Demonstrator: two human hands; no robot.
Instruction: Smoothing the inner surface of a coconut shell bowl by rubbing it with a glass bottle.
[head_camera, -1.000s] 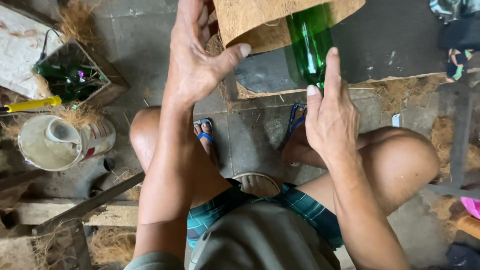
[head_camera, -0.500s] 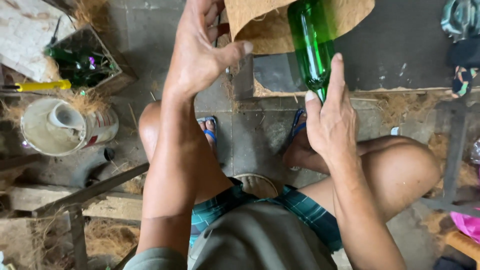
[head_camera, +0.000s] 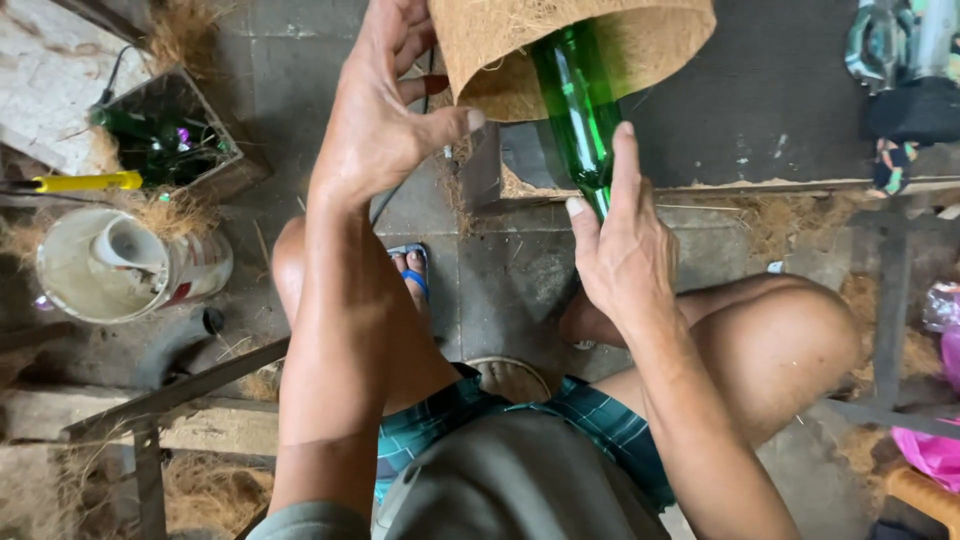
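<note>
Right hand (head_camera: 622, 255), just right of the frame's centre, grips the neck of a green glass bottle (head_camera: 575, 95), thumb and forefinger stretched up along the glass and the other fingers curled behind it. Translucent and deep green, with a pale streak of reflected light down its side, the bottle slants from the hand toward the top of the frame, where its wide body disappears into a curved sheet of coconut fibre matting (head_camera: 590, 30). That sheet is tan, coarse and hairy, bent into an open arch over the bottle at top centre. Left hand (head_camera: 385, 120), upper centre-left, is spread wide, its thumb tip touching the matting's lower edge and its fingers reaching up along the sheet's left side; whether they pinch it cannot be told.

Below the hands sit bare knees, blue sandals and checked shorts. At left centre stands a white tin (head_camera: 130, 270) with a cup inside, above it a yellow-handled tool (head_camera: 85, 182) and a wooden box (head_camera: 175, 140) of dark bottles.
</note>
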